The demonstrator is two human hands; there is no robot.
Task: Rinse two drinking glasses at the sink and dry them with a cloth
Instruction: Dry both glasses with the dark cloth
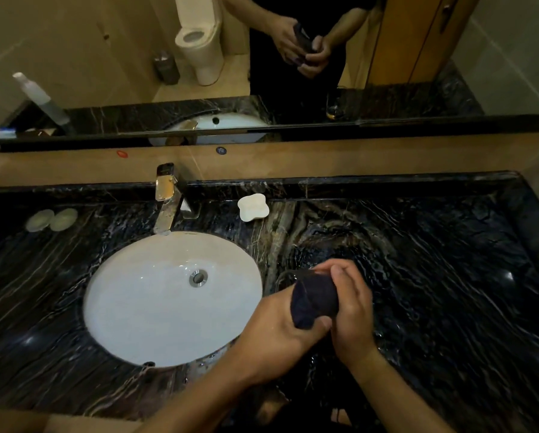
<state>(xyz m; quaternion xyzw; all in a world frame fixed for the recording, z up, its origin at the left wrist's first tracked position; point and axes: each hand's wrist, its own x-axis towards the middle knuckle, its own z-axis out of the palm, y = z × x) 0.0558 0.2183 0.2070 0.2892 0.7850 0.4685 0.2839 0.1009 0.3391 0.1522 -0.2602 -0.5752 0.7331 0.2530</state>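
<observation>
We rub a glass with a dark cloth beside the sink.

From our head view, our left hand (280,326) grips the dark cloth (313,303) wrapped round the glass (288,276), and our right hand (351,303) curls over the cloth from the other side. We hold them just above the dark surface (433,260), right of the white sink (155,307). A tap (165,198) and a white soap dish (253,207) sit behind.
</observation>
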